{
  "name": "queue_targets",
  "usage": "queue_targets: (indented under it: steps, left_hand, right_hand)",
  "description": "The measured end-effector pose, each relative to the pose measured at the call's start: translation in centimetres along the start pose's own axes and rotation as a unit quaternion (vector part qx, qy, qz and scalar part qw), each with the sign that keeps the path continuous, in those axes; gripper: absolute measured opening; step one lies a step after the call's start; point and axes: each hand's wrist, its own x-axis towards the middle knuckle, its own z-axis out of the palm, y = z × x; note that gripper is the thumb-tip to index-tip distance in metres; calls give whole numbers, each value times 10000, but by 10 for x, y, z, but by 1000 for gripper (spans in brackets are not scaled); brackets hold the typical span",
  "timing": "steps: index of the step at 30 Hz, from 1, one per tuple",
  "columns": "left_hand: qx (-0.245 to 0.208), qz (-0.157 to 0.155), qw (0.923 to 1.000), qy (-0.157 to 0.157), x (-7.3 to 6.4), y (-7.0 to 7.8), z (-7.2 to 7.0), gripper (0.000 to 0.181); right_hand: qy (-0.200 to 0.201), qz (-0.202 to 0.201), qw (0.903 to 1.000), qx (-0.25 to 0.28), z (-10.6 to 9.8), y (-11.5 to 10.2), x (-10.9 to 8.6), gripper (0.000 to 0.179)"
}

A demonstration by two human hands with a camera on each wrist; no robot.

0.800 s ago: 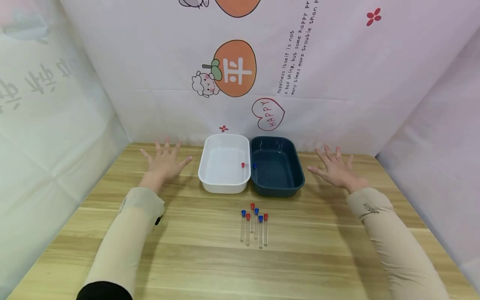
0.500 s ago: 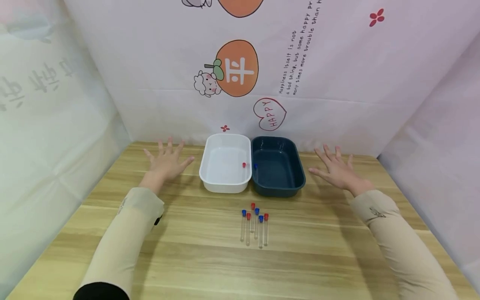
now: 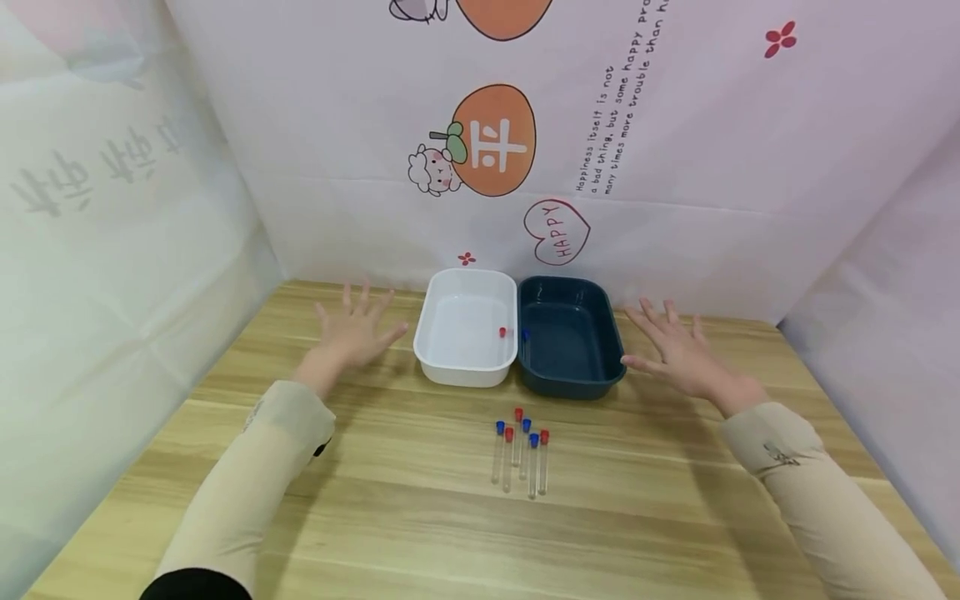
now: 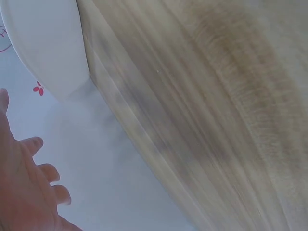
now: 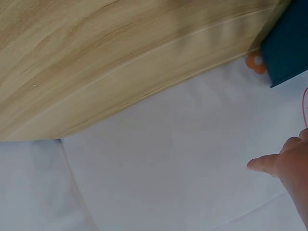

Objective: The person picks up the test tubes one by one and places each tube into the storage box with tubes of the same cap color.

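L hand (image 3: 351, 335) is nearer white bin (image 3: 465, 377), R hand (image 3: 686, 360) nearer navy bin (image 3: 570, 387) vs b4. Both w/ fingers (image 4: 49, 172) spread apart.

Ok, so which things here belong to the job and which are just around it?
Probably the job:
three red-capped tubes and three blue-capped tubes, lying before the trays
white tray, a red cap showing inside
dark blue tray, a blue cap showing inside

Probably just surroundings:
wooden table
printed cloth behind the trays
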Motion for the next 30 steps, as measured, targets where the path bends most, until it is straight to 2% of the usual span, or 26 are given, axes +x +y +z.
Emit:
queue_targets:
  steps: [9, 15, 23, 30]
  left_hand:
    - [-266, 215, 9994, 31, -8, 10, 3, 81]
    - [-340, 432, 9985, -10, -15, 18, 2, 80]
    - [-398, 696, 9968, -39, -21, 31, 5, 83]
    - [-529, 766, 9956, -64, -25, 38, 7, 81]
  right_hand:
    - [49, -454, 9988, -163, 4, -18, -8, 86]
    - [37, -619, 9979, -169, 7, -28, -14, 86]
    - [-52, -958, 9953, 95, 11, -50, -25, 89]
    - [116, -1258, 9915, 295, 20, -69, -34, 87]
